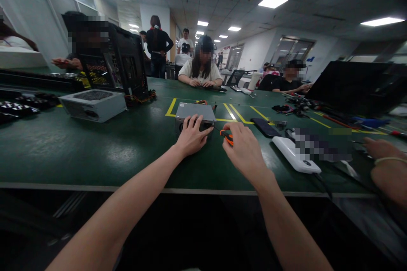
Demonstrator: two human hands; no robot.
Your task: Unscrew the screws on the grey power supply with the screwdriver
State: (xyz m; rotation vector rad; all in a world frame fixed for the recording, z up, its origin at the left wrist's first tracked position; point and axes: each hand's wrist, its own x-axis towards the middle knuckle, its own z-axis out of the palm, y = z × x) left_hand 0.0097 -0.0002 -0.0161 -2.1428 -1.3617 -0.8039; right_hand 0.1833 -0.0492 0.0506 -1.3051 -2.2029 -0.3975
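A grey power supply unit (197,111) sits on the green table in front of me, with a small bundle of cables behind it. My left hand (192,137) grips it, fingers over its top edge and thumb along the front face. To the right, my right hand (244,149) is closed around an orange-and-black screwdriver (227,136). Its thin shaft points left toward the right end of the unit; whether the tip touches a screw cannot be made out.
Left on the table (63,152) stand another power supply (95,106) and a black computer case (127,59). A dark phone (265,127), white power bank (295,155) and black monitor (359,89) are right. A co-worker's hand (386,152) reaches in there; another person (200,72) sits opposite.
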